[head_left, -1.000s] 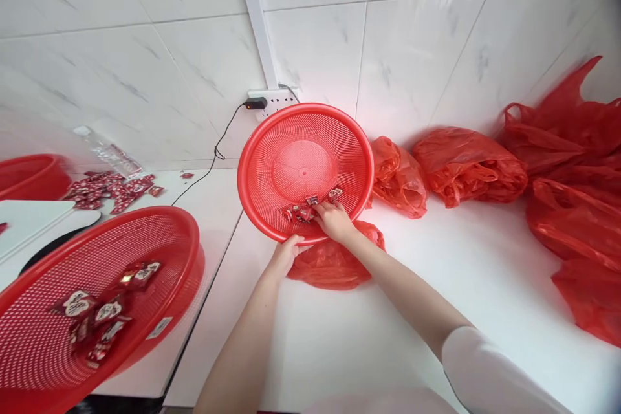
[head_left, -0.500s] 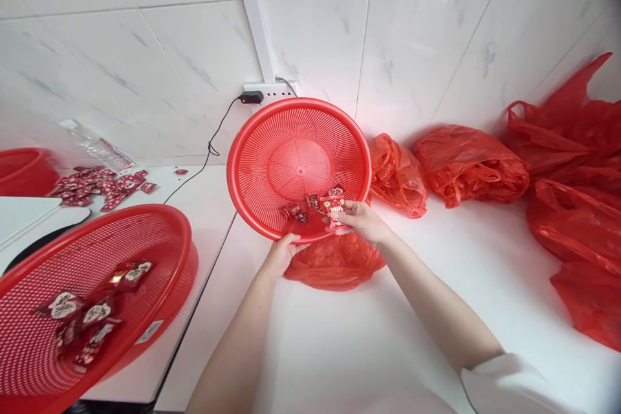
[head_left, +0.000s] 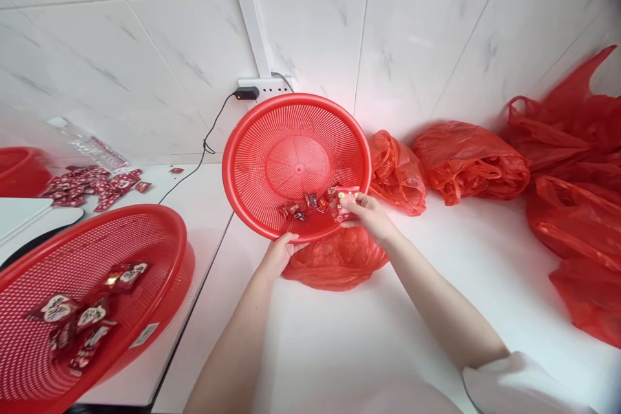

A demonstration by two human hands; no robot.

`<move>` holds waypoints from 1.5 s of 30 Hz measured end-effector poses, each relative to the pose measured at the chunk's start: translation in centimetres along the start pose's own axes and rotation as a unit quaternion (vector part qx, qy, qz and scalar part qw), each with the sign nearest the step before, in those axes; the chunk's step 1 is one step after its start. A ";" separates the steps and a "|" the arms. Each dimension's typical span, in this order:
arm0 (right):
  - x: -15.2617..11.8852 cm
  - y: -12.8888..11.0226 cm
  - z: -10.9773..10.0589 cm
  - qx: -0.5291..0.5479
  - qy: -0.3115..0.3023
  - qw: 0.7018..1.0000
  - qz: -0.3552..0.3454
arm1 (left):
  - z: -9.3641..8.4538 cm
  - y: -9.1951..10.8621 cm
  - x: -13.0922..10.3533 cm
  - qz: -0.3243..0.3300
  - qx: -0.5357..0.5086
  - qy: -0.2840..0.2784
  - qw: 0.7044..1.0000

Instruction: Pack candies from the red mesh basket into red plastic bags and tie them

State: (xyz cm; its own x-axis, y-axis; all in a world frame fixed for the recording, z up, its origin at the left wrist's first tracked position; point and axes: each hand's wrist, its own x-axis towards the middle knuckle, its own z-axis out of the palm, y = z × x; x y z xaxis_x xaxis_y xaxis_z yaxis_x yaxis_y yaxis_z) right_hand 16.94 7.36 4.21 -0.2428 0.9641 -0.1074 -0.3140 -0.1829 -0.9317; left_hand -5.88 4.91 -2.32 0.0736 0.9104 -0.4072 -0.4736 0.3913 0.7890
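A round red plastic basket (head_left: 295,132) is tilted toward me in the middle, its mesh bottom facing me. My left hand (head_left: 280,253) grips the lower rim, fingers closed with the thumb over the edge. In my right hand (head_left: 369,215) is a small red snack packet (head_left: 347,203) with green and white print, pinched at its right side over the basket's lower right rim. Several small wrapped snacks (head_left: 310,201) lie in the low part of the basket behind it. Underneath the basket is a crumpled red plastic bag (head_left: 337,265).
A larger red basket (head_left: 180,233) with several dark red packets stands at the left. Behind it are a pile of small red packets (head_left: 80,186) and a clear plastic bottle (head_left: 99,150). Red bags (head_left: 473,162) line the wall at right. A black cable (head_left: 206,142) runs from the socket strip.
My right hand has shifted slightly right with the packet, which has turned in the fingers. More of the wrapped snacks in the basket show. My left hand stays on the rim.
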 end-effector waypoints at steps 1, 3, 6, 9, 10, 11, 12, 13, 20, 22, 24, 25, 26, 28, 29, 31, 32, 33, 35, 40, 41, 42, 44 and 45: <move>0.0 0.0 0.2 0.013 0.012 1.000 0.009 | 0.0 0.0 0.0 -0.004 -0.002 0.001 1.000; 0.1 -0.1 0.4 0.043 0.013 0.999 0.020 | 0.0 0.0 0.0 -0.018 -0.003 -0.002 1.000; 0.0 -0.2 0.6 0.058 0.001 0.998 0.011 | -0.1 0.0 0.1 -0.024 -0.006 -0.010 1.000; -0.3 -0.4 0.7 0.027 0.009 0.999 -0.030 | -0.2 -0.1 0.1 -0.018 -0.005 -0.013 1.000; -0.4 -0.5 0.7 0.005 0.014 0.999 -0.047 | -0.2 -0.1 0.2 -0.013 -0.004 -0.014 1.000; -0.5 -0.5 0.7 -0.024 0.020 0.998 -0.061 | -0.2 -0.2 0.2 -0.006 -0.002 -0.015 1.000; -0.6 -0.5 0.7 -0.059 0.028 0.996 -0.069 | -0.2 -0.2 0.2 0.002 0.000 -0.017 1.000; -0.7 -0.4 0.7 -0.096 0.035 0.992 -0.072 | -0.2 -0.3 0.2 0.009 0.002 -0.020 1.000; -0.7 1.0 0.7 -0.464 -0.008 0.884 -0.060 | 0.2 -0.1 0.1 0.022 0.004 -0.015 1.000; -0.8 1.1 0.8 -0.591 -0.005 0.805 -0.055 | 0.3 0.0 0.1 0.019 -0.002 -0.009 1.000; -0.9 0.9 0.8 -0.668 0.027 0.740 -0.077 | 0.3 0.0 0.0 0.019 -0.011 -0.002 1.000; -0.9 0.8 0.8 -0.685 0.046 0.721 -0.096 | 0.2 -0.1 -0.1 0.022 -0.014 -0.001 1.000; -0.8 0.7 0.8 -0.693 0.063 0.708 -0.118 | 0.2 -0.2 -0.1 0.028 -0.017 -0.002 0.999; -0.7 0.8 0.7 -0.695 0.073 0.695 -0.168 | 0.2 -0.5 -0.1 0.045 -0.017 -0.008 0.999; -0.5 1.1 0.7 -0.695 0.066 0.690 -0.192 | 0.2 -0.6 -0.1 0.052 -0.015 -0.015 0.998; -0.3 1.7 0.6 -0.695 0.034 0.682 -0.226 | 0.3 -0.9 -0.2 0.057 -0.011 -0.034 0.998; -0.1 2.2 0.6 -0.698 0.019 0.677 -0.233 | 0.4 -1.1 -0.3 0.055 -0.008 -0.042 0.998; 0.1 2.6 0.5 -0.703 0.010 0.673 -0.230 | 0.5 -1.2 -0.4 0.050 -0.003 -0.050 0.998; 0.3 3.4 0.5 -0.717 0.006 0.664 -0.211 | 0.6 -1.3 -0.7 0.035 0.012 -0.059 0.998; 0.6 4.1 0.2 -0.722 0.033 0.672 -0.161 | 0.9 -2.2 -1.7 0.027 0.038 -0.079 0.996; 0.6 4.0 0.1 -0.714 0.035 0.684 -0.148 | 1.0 -2.4 -1.8 0.028 0.039 -0.079 0.996; 0.6 3.8 0.0 -0.703 0.033 0.698 -0.135 | 1.1 -2.7 -1.9 0.026 0.038 -0.077 0.996; 0.6 3.4 -0.3 -0.680 0.028 0.723 -0.114 | 1.5 -2.9 -2.0 0.014 0.032 -0.074 0.997; 0.7 3.2 -0.4 -0.670 0.029 0.734 -0.108 | 1.6 -3.0 -2.1 0.008 0.027 -0.074 0.997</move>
State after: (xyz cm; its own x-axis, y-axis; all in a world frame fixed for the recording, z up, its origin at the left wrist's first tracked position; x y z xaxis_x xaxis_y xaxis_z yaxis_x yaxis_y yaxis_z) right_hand 16.19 7.52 1.02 -0.2690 0.9564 0.1137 0.8550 0.2915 -0.4289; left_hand -3.20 2.10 -3.08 0.1971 0.9251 -0.3247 -0.4281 0.3792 0.8203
